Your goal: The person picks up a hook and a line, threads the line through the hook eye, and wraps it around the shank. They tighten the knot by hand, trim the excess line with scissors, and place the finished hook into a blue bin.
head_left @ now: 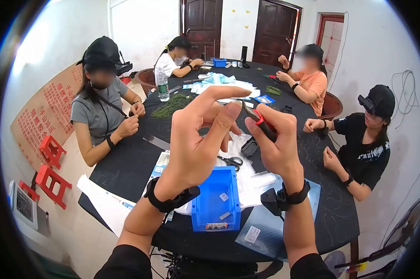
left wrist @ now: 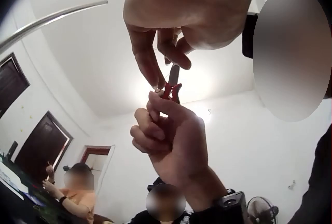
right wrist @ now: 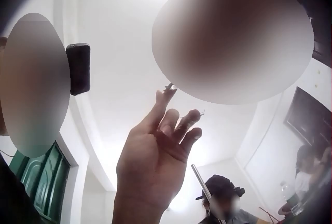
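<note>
Red-and-black pliers (head_left: 262,122) are held up above the table (head_left: 331,209), gripped between thumb and fingers of the right hand (head_left: 280,142). Their nose is placed just beside the left hand's (head_left: 193,137) fingertips. Left hand is raised, index finger extended; whether anything is pinched there can't be told. Below, a blue bin (head_left: 214,200) and black-handled scissors (head_left: 229,161) are seen; four other people are seated around.

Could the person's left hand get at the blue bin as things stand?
Probably yes: the blue bin stands open-topped, with nothing seen covering it. But the left hand is raised beside the pliers that the right hand holds; whether it holds something small I can't tell.
</note>
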Motion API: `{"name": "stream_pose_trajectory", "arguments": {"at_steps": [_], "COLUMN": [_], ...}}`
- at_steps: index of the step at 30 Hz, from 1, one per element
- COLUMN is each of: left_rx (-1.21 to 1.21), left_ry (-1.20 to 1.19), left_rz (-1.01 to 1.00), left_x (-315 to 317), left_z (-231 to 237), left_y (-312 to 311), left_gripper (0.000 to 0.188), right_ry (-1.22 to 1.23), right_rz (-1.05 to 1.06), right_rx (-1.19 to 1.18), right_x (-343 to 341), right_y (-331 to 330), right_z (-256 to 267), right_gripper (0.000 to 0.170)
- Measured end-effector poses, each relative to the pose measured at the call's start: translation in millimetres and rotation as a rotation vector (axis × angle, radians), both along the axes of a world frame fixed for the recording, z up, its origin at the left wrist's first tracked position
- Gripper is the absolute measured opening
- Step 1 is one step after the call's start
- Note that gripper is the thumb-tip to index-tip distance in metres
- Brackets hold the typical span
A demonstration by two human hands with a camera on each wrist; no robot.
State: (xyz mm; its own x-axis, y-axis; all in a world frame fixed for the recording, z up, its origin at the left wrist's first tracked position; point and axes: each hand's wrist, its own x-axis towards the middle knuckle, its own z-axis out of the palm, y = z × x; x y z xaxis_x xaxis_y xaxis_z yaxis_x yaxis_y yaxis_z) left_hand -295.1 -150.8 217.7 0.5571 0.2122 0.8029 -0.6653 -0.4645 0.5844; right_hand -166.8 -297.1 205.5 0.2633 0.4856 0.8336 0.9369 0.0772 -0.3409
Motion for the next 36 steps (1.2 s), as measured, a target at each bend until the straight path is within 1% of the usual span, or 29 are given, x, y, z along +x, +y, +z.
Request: {"name": "stream_pose_trajectory", "arguments": {"at_steps": [2,6,12,15,17,22,24,27,29,33,36], "left_rx": [-0.051,-0.061,-0.058,-0.054,-0.005,-0.032,-0.055,-0.017,0.032,0.033,0.087], "left_ry": [0.037,0.055,0.055,0.062,0.041,0.02,0.015,0.049,0.057,0.05,0.037], "left_rz": [-0.04,-0.063,-0.047,-0.007,0.026,0.022,0.019,0.022,0.08,0.082,0.102], "left_x": [-1.2,0.1,3.8,1.7,2.0,2.7,2.7,3.0,3.9,6.2,7.3], "left_z": [1.1,-0.2,-2.5,-0.8,-2.2,-1.4,0.2,2.4,1.7,-0.4,-2.6], "left_y": [-1.2,1.5,5.7,5.2,8.6,9.9,10.2,13.5,14.1,14.7,14.3], "left_gripper": [0.036,0.034,0.027,0.025,0.023,0.022,0.022,0.024,0.025,0.024,0.023], "right_ry": [-0.005,0.002,0.009,0.032,0.058,0.107,0.102,0.117,0.12,0.149,0.16], "right_rz": [-0.001,0.012,-0.011,-0.02,-0.011,-0.009,0.025,0.018,0.013,0.027,0.038], "right_rx": [-0.004,0.01,0.009,0.026,0.027,0.014,-0.005,-0.019,-0.03,-0.037,-0.018], "right_x": [0.1,0.3,3.7,1.7,4.6,8.2,9.8,9.2,8.5,7.9,3.9], "right_y": [0.0,0.2,-0.9,-1.4,0.1,2.6,3.7,5.1,5.2,4.7,3.6], "right_z": [0.4,1.1,0.9,1.9,-0.4,-2.7,-3.2,-2.3,-2.5,-1.6,0.5], "right_gripper": [0.013,0.014,0.015,0.015,0.015,0.016,0.016,0.016,0.016,0.017,0.017]}}
